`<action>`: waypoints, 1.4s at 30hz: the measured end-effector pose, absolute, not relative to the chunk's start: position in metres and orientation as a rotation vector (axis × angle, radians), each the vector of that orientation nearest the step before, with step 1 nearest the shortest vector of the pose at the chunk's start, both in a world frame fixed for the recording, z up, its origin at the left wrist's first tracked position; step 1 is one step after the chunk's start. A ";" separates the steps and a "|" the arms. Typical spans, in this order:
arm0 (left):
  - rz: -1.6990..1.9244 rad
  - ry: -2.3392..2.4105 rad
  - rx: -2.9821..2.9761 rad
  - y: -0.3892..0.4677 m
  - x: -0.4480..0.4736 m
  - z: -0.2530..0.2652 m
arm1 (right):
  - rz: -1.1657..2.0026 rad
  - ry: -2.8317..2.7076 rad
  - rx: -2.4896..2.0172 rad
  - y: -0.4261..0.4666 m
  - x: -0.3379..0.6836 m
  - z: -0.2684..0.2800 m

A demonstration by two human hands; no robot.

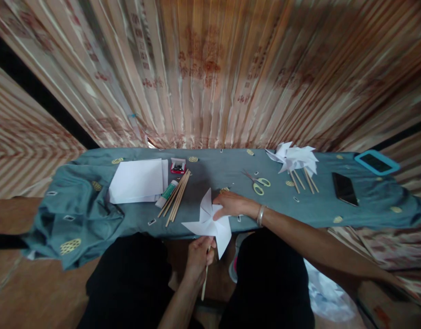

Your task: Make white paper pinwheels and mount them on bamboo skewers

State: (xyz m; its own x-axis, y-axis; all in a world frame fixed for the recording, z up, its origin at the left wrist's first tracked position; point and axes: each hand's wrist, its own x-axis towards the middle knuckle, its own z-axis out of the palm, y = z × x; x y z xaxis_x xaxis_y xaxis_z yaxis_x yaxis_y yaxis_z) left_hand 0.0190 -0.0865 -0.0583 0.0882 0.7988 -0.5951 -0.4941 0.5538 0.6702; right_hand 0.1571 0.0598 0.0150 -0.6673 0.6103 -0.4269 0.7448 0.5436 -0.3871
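A white paper pinwheel [203, 227] is at the table's front edge, its pointed blades spread. My left hand [199, 257] is closed round a thin wooden stick [204, 283] just below the pinwheel, the stick's lower end poking out beneath the fist. From the right, my right hand [227, 204] reaches over the pinwheel, its fingers closed on the upper right part near the middle. The fingers hide where stick and paper meet. Several loose wooden sticks [178, 199] and a glue stick [167, 193] lie to the left of the pinwheel.
On the cloth-covered table [217, 169] are a stack of white paper [136, 180], a small red box [178, 165] of dark bits, scissors [260, 185], several pinwheels on sticks [294, 159], a phone [345, 188] and a blue-framed tablet [377, 162]. A clear plastic bag [330, 294] sits below.
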 end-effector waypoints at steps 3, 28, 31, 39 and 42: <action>0.977 1.108 0.344 -0.086 0.019 -0.060 | -0.817 2.530 1.136 0.061 0.157 0.014; 0.969 1.126 0.341 -0.084 0.019 -0.054 | -1.071 2.479 1.076 0.073 0.160 0.008; 0.961 1.125 0.332 -0.084 0.019 -0.054 | -1.113 2.480 1.070 0.074 0.160 0.008; 0.947 1.148 0.306 -0.082 0.019 -0.052 | -1.151 2.481 1.073 0.076 0.160 0.005; 0.944 1.152 0.292 -0.082 0.020 -0.050 | -1.157 2.469 1.088 0.076 0.161 0.004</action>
State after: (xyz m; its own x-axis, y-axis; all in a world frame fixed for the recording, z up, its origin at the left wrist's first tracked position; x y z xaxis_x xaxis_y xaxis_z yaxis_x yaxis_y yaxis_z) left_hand 0.0197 -0.0817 -0.0503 0.0878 0.7594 -0.6447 -0.4824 0.5986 0.6395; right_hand 0.1611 0.0759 0.0043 -0.7072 0.5361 -0.4609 0.6973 0.4211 -0.5801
